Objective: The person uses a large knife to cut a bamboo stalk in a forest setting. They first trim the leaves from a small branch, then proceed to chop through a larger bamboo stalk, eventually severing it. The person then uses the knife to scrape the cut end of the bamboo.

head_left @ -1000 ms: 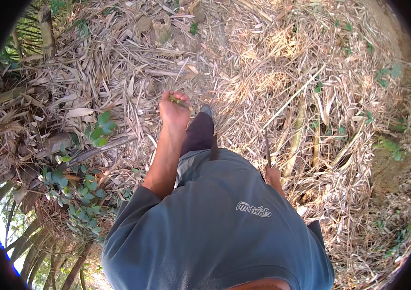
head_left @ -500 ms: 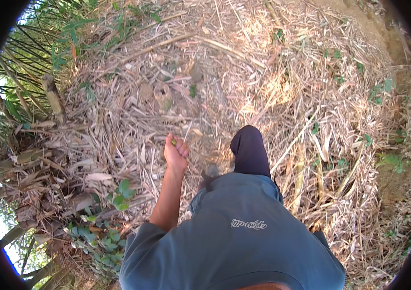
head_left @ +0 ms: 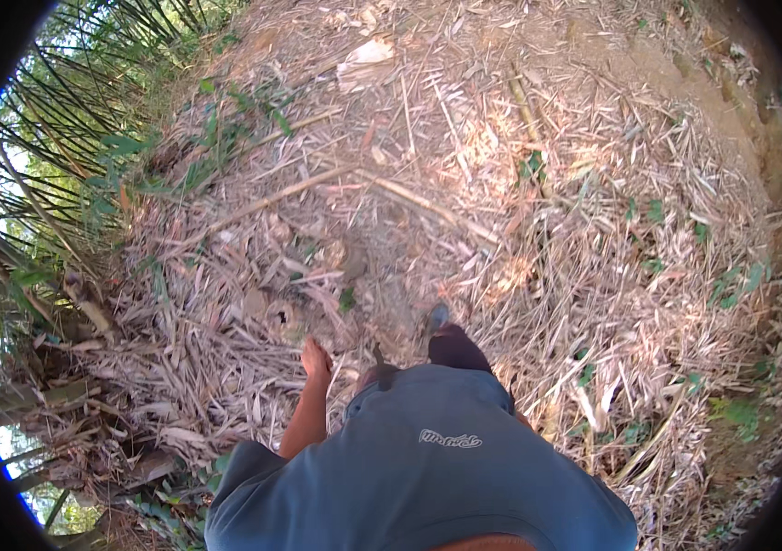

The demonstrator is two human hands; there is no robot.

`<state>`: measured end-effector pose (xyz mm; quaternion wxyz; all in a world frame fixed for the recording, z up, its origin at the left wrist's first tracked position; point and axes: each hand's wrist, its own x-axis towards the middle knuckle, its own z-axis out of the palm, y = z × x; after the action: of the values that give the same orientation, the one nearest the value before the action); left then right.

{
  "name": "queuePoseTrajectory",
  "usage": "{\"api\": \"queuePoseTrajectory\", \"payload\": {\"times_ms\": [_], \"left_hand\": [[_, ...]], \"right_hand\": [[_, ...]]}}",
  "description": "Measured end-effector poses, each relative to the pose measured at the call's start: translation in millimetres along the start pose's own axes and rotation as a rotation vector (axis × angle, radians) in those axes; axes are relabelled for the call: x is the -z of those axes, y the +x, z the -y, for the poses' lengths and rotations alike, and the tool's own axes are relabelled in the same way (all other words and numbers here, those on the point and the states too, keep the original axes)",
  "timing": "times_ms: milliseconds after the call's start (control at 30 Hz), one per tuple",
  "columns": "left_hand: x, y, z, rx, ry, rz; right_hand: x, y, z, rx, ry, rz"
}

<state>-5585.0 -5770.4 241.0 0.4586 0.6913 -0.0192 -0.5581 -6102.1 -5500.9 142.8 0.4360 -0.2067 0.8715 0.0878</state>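
Observation:
My left hand (head_left: pixel 316 356) hangs low in front of my left side, its fingers curled closed over the leaf litter. What it grips is hidden now; half a second ago a small green thing showed at the thumb. The hand is close to a cut bamboo stump (head_left: pixel 284 318) with a dark hole in its top, without visibly touching it. My right hand is out of view behind my shirt (head_left: pixel 428 468). A dark narrow thing (head_left: pixel 380 354) sticks out at my waist, too unclear to name.
Dry bamboo leaves (head_left: pixel 198 358) cover the ground, with a long fallen cane (head_left: pixel 437 209) ahead. Bamboo stalks (head_left: pixel 51 119) crowd the left, above a leaning stump (head_left: pixel 90 308). My shoe (head_left: pixel 437 317) stands on the litter. An earth bank (head_left: pixel 781 165) runs along the right.
The ground has shifted down the picture as I step forward; one shoe now shows ahead of the knee. My left hand has turned, hiding the small green thing, and is nearer the holed stump.

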Motion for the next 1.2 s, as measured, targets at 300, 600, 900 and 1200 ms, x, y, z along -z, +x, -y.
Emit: {"api": "queuePoseTrajectory", "payload": {"times_ms": [300,600,900,1200], "left_hand": [[-49.9,83.5,69.1,-0.039,1.2,0.059],[-282.4,234.4,30.4,0.214,1.343,-0.039],[-631.8,380.3,-387.8,-0.147,0.724,-0.199],[-834.6,506.5,-581.1,-0.212,0.575,-0.21]], "right_hand": [[271.2,122.9,312.3,0.091,0.045,-0.363],[498.5,302.9,690.5,0.26,-0.021,-0.072],[627.0,349.9,927.0,0.102,0.227,0.098],[703.7,415.5,1000.2,-0.055,0.207,0.427]]}}
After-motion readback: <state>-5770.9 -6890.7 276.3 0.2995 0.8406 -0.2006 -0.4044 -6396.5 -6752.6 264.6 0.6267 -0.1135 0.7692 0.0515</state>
